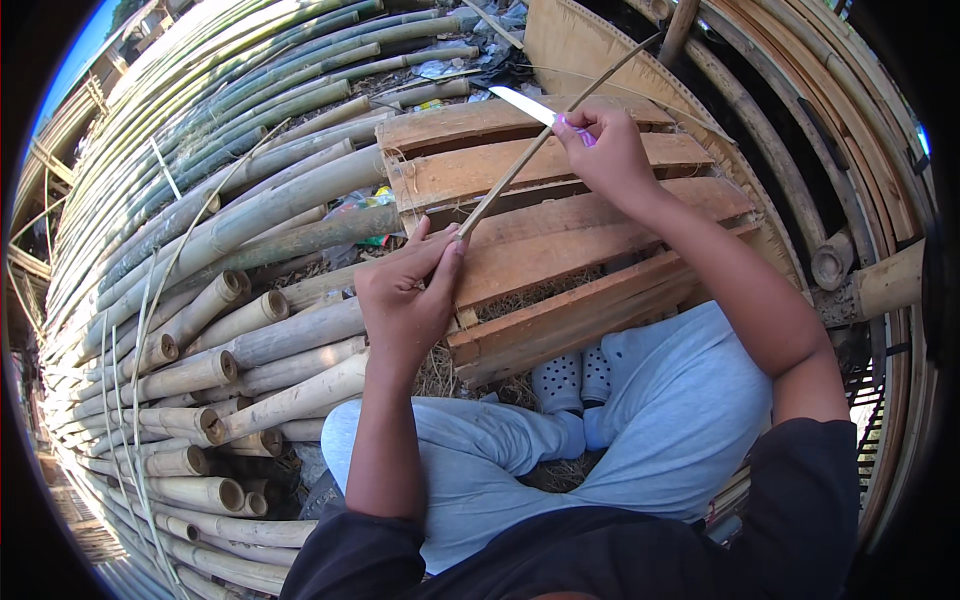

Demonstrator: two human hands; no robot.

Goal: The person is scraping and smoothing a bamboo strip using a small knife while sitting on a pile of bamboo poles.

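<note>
My left hand point(415, 285) is closed around the lower end of a thin bamboo strip point(510, 178), pinching it between thumb and fingers. The strip slants up to the far right, past the top of a slatted wooden crate. In my right hand point(612, 155) is a knife point(524, 104) with a pale blade and a purple handle, gripped with the fingers curled. Its blade points to the far left and crosses the strip, at or very near its surface. Both hands are above the wooden crate point(560, 215), whose slats have gaps between them.
Stacked bamboo poles point(290, 210) fill the left side, with cut ends sticking out. Plastic litter point(365, 205) lies among them. A curved woven panel point(570, 50) stands behind the crate, and thicker bamboo poles point(765, 130) run along the right. My bent legs point(660, 400) are close to the crate's near side.
</note>
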